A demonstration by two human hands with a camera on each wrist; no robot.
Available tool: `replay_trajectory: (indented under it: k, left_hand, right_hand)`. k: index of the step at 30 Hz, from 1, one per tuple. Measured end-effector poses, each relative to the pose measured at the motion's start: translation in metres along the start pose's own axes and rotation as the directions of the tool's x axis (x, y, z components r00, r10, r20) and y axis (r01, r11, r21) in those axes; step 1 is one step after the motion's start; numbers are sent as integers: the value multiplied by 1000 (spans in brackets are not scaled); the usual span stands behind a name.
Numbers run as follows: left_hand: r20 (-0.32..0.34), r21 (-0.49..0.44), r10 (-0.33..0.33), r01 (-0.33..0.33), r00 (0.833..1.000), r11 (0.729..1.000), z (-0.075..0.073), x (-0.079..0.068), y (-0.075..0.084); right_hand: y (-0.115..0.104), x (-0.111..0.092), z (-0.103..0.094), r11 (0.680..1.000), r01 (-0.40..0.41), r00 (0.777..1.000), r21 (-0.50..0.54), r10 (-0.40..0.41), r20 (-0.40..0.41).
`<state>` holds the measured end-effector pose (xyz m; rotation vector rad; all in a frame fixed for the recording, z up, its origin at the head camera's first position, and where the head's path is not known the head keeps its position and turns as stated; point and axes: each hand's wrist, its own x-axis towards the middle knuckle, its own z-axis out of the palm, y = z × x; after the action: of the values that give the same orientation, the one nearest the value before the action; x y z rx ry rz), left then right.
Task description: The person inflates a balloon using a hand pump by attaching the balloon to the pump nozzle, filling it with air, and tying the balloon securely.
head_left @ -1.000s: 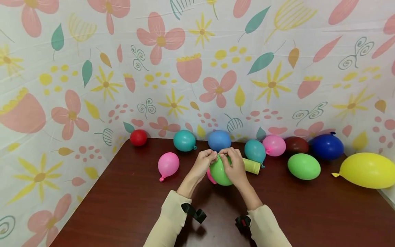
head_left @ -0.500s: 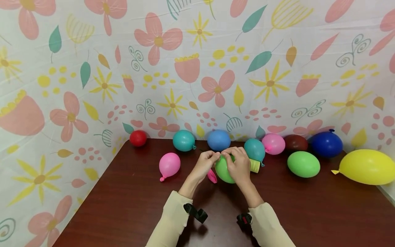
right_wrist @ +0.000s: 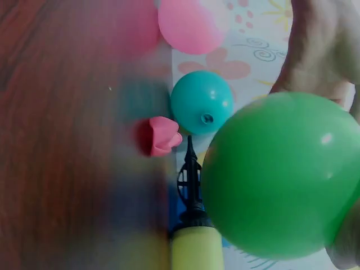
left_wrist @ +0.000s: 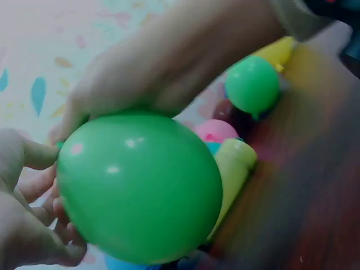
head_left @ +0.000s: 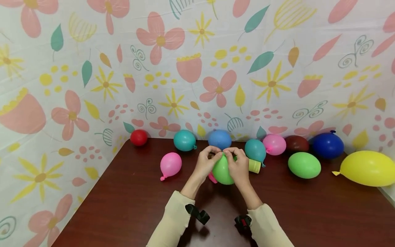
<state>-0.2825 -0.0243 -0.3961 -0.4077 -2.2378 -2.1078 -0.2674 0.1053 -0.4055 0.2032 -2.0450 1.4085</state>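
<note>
Flower-printed white backdrop behind dark tabletop

The table (reddish-brown) bears balloons and a pump.

the left hand pinches a green balloon.

In the head view, the right hand partly hides the pump (the yellow balloon is cropped).
</note>
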Motion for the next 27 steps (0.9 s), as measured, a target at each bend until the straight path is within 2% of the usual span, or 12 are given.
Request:
replay_trajectory:
  k: [2, 4, 8, 12, 17, 20, 24, 27]
  left_hand:
    - [49, 108, 64, -69, 997, 992, 2, -1, 1]
    - [94, 177, 106, -122, 990, 977, 2, -1, 0]
    - [143, 205, 150, -178, 978, 962, 0, 0, -1]
    - [190, 219, 130, -171, 973, 961, 1, -2, 2]
    - [252, 282, 103, -175, 962, 943, 5, -6, 5]
    - [266, 333, 106, -195, 958, 922, 5, -9, 6]
    - [286, 399, 87, -201, 954, 895, 4, -10, 5]
    - [302, 409, 68, -194, 951, 892, 3, -9, 3]
  right_hand:
    - [0, 1, 0, 998, -46, 999, 39, 45, 29]
    - [0, 2, -2, 992, -82, 996, 92, 78, 50]
    - [0, 2, -4, 983, -106, 992, 151, 95, 78]
    - [1, 2, -7, 981, -131, 990, 141, 123, 63]
    - [6, 10, -12, 965, -192, 977, 179, 204, -54]
    - [16, 19, -19, 931, -229, 942, 284, 286, -177]
    - [32, 31, -34, 878, -251, 851, 407, 401, -340]
    - [41, 37, -45, 863, -245, 795, 442, 439, -419]
